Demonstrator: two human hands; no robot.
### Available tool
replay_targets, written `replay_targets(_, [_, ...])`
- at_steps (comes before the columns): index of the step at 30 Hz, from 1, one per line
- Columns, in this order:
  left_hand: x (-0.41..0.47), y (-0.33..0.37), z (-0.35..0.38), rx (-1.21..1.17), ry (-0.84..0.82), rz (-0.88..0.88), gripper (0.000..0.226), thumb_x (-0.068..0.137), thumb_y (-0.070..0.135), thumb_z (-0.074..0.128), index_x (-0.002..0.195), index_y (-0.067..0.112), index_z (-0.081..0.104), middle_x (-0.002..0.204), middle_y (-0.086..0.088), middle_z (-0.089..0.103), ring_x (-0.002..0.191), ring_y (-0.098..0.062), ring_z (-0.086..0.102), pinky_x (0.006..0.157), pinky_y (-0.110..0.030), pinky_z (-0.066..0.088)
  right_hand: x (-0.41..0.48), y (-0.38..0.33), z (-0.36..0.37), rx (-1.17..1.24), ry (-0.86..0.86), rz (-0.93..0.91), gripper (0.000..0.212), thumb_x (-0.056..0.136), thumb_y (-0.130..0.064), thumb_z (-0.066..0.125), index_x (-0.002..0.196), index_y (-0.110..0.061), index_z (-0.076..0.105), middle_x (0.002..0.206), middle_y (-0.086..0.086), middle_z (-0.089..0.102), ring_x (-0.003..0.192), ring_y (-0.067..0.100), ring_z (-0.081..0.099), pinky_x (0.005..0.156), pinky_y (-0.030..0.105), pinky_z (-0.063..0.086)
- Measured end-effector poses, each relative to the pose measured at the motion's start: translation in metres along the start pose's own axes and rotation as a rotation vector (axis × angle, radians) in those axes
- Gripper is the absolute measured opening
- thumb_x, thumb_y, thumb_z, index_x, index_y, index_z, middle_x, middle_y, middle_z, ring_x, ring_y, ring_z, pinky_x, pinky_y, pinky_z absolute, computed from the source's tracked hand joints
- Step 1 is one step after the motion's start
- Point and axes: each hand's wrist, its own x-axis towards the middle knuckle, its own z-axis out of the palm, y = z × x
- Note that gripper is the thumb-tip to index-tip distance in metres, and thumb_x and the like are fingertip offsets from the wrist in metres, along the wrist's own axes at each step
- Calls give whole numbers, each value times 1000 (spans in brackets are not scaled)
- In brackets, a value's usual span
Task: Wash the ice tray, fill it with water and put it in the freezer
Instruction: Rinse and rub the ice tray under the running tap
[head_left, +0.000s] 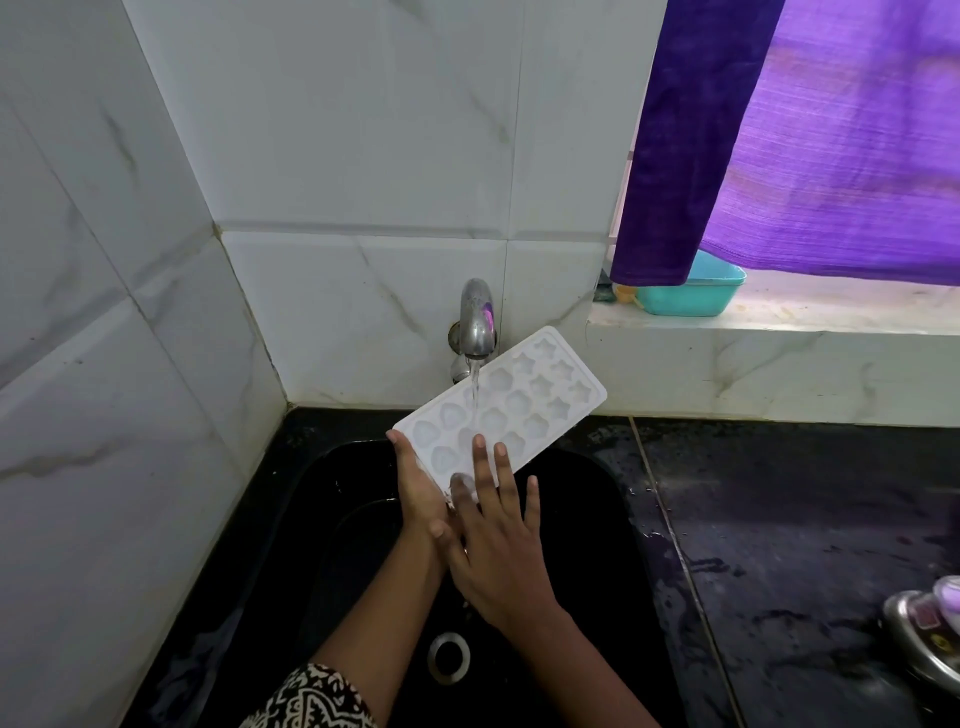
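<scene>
The white ice tray (511, 402) hangs tilted over the black sink (332, 545), its far end raised toward the window sill (779, 317) and its near end low, in the hands. A stream of water (474, 387) from the steel tap (478, 322) falls into the moulds near the tray's middle.

The left hand (420, 493) is the grip: it holds the tray's near-left edge from beneath, one fingertip showing at the corner. How far its other fingers wrap under the tray is hidden. The right hand (498, 545) lies spread on top of the near end, straight fingers (478, 447) pressing on the moulds.

The drain ring (449, 657) sits below the wrists. The wet dark table (779, 519) lies to the right.
</scene>
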Motion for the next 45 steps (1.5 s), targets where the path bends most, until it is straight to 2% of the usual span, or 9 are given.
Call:
replay_targets(6, [0, -6, -2, -6, -33, -77, 92, 79, 82, 34, 133, 11, 55, 131, -20, 61, 123, -42, 54, 112, -56, 33, 9, 11, -12, -19, 42, -19, 51, 92, -53, 16, 103, -29, 59, 157, -3, -11, 143, 15, -21, 113, 51, -10])
replay_targets(11, [1, -4, -6, -15, -43, -59, 92, 79, 83, 34, 134, 11, 55, 128, -19, 63, 119, -38, 60, 103, -51, 43, -1, 5, 1, -10, 47, -26, 54, 93, -56, 19, 121, -27, 55, 158, -3, -7, 145, 17, -16, 113, 49, -9])
replay_targets(18, [-3, -7, -7, -2, -54, -97, 94, 81, 83, 30, 136, 10, 53, 133, -20, 60, 124, -40, 54, 109, -53, 37, -1, 10, -3, -74, 99, 5, 42, 94, -53, 28, 105, -33, 64, 156, 6, 19, 145, 26, 10, 110, 53, 8])
replay_targets(23, [-5, -3, -12, 8, -60, -90, 94, 80, 83, 32, 135, 10, 54, 132, -20, 60, 124, -41, 55, 109, -55, 36, -5, 13, -2, -33, 9, -59, 47, 95, -55, 21, 115, -35, 59, 158, -1, -2, 145, 18, -14, 112, 48, -10])
replay_targets(31, [-9, 1, -17, 23, -71, -95, 96, 77, 84, 35, 134, 10, 56, 131, -20, 60, 121, -42, 57, 106, -56, 39, -12, 3, -13, -167, 37, -100, 48, 95, -52, 25, 103, -28, 67, 152, 7, 33, 143, 25, 21, 109, 53, 15])
replay_targets(35, [-12, -5, -24, 43, -4, -66, 93, 82, 81, 31, 135, 8, 53, 128, -22, 62, 118, -42, 59, 102, -54, 43, -16, 2, -7, 159, -111, -9, 42, 97, -49, 26, 119, -25, 53, 159, -8, 3, 144, 9, -14, 113, 37, -16])
replay_targets(38, [-15, -4, -33, 41, 12, -32, 91, 84, 79, 28, 137, 8, 50, 130, -24, 60, 120, -44, 56, 101, -54, 43, -21, 22, -10, 440, -110, -16, 32, 98, -40, 40, 122, -23, 51, 155, -13, 14, 144, 5, 4, 115, 25, -4])
replay_targets(42, [-23, 6, -53, 91, 19, 41, 76, 90, 73, 25, 131, 17, 56, 124, -14, 67, 111, -36, 64, 84, -48, 52, -2, 73, -12, 110, -6, 20, 60, 99, -44, 34, 150, -17, 19, 158, -5, 2, 145, 10, -5, 116, 33, -6])
replay_targets(45, [-29, 6, -66, 132, 56, 31, 71, 92, 73, 25, 128, 21, 58, 123, -11, 68, 111, -35, 64, 84, -47, 53, 29, 95, -5, -80, -58, 206, 66, 99, -50, 24, 151, -17, 0, 159, 2, -5, 145, 14, -11, 116, 42, -8])
